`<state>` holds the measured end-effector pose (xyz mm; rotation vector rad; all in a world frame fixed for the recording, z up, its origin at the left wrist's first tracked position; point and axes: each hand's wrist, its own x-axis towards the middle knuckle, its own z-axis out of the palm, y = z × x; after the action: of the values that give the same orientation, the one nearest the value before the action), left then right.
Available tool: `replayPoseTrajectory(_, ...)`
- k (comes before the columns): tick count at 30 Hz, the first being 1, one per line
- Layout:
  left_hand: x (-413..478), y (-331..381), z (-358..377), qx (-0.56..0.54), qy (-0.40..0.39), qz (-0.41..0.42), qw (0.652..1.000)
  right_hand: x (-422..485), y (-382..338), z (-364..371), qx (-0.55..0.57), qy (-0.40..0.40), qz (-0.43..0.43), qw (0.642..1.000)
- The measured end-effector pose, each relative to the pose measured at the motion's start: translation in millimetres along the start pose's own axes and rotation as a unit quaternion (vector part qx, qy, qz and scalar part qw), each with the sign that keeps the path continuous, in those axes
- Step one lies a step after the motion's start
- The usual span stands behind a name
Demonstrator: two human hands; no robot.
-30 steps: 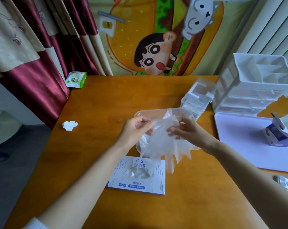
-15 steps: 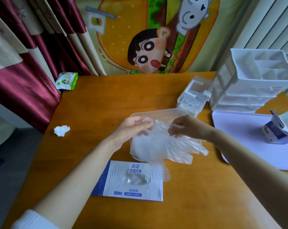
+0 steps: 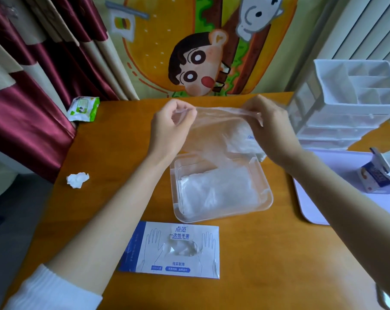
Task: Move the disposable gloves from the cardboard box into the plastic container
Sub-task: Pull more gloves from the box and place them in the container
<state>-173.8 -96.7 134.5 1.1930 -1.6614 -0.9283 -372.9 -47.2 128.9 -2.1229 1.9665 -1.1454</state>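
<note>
Your left hand [image 3: 170,130] and right hand [image 3: 273,133] are pinching a glove [image 3: 218,118] by its ends, spreading it over the plastic container [image 3: 268,198], probably to lay it flat.

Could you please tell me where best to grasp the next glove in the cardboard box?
Probably pinch the crumpled film showing in the top of the cardboard box, from above: the box lies flat, and gloves are exposed only there.
</note>
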Motion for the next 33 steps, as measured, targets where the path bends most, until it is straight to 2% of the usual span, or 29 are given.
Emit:
replayPoseTrajectory(1,-2.7,-1.4,-2.9,-0.002,-0.025,0.017,1.000,-3.5,2.2,-1.7,0.004,0.019,-0.023,1.000)
replayPoseTrajectory(3,-12.1,-13.7,-6.2,0.011,-0.088,0.035,0.995,-16.2,10.8,-0.4,-0.004,0.008,-0.050,0.999)
replayPoseTrajectory(7,-34.9,-58.4,-1.4,0.166,-0.182,0.083,0.966,-52.0,33.7,16.3,-0.029,-0.129,-0.054,0.990)
replayPoseTrajectory(9,-43.9,-75.7,5.5,0.260,-0.230,0.123,0.930,-65.9,42.5,28.2,-0.037,-0.206,-0.053,0.976)
replayPoseTrajectory(12,-54.5,-86.4,16.6,0.372,-0.310,0.172,0.858,-76.9,52.9,49.7,-0.058,-0.292,-0.046,0.953)
replayPoseTrajectory(16,-57.1,-97.6,36.3,0.477,-0.372,0.157,0.781,-82.7,62.4,77.8,-0.108,-0.380,0.002,0.919)
replayPoseTrajectory(20,-55.9,-106.5,52.5,0.557,-0.434,0.146,0.693,-82.1,62.7,94.0,-0.097,-0.473,0.049,0.874)
replayPoseTrajectory(26,-53.2,-119.3,68.4,0.567,-0.525,0.072,0.630,-83.4,63.3,111.7,-0.065,-0.556,0.131,0.818)
replayPoseTrajectory(28,-53.3,-119.1,70.5,0.537,-0.558,0.009,0.632,-82.5,65.2,114.0,-0.048,-0.591,0.156,0.790)
replayPoseTrajectory(30,-50.7,-117.7,69.9,0.487,-0.570,-0.057,0.659,-77.9,65.1,111.7,0.001,-0.611,0.201,0.766)
replayPoseTrajectory(31,-48.9,-117.8,69.7,0.462,-0.557,-0.074,0.686,-74.5,63.7,109.1,0.028,-0.597,0.221,0.771)
replayPoseTrajectory(33,-45.3,-119.2,71.6,0.424,-0.484,-0.067,0.762,-68.0,60.1,107.3,0.052,-0.514,0.231,0.825)
